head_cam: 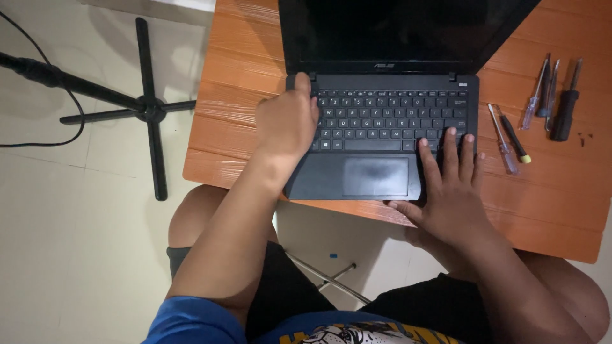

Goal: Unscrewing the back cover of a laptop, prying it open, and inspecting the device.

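Hands bracket the open black laptop (382,121) on the orange table (548,204): left hand (287,121) curled over its left keyboard edge, right hand (449,185) spread flat at its right front corner, so even pressure seems wise, screwdrivers (539,108) to its right.

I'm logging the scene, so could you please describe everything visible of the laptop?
The laptop is black and looks plastic, open with a dark screen, lying flat on the orange wooden table, its front edge near the table's near edge. It has a keyboard and a grey touchpad. The left hand grips its left side near the hinge; the right hand rests on its front right corner.
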